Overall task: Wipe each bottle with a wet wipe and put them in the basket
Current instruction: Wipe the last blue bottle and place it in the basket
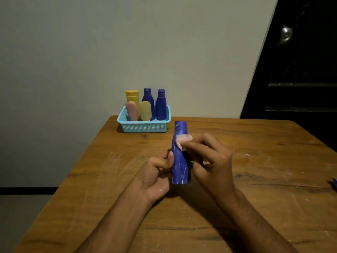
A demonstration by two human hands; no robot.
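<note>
The left hand (156,172) grips the blue bottle (179,157) low on its body, above the tabletop (255,198). The right hand (209,161) pinches a wipe (183,141) against its shoulder. The bottle's long axis runs 6 to 12 o'clock, cap far. The basket (144,126) lies at 11 o'clock, nearer the left hand.

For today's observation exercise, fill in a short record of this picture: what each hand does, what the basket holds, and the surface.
left hand: holds blue bottle near its base
right hand: presses wet wipe on the bottle's upper part
basket: light blue, holds five bottles upright: two blue, two yellow, one pink
surface: wooden table, white smears
</note>
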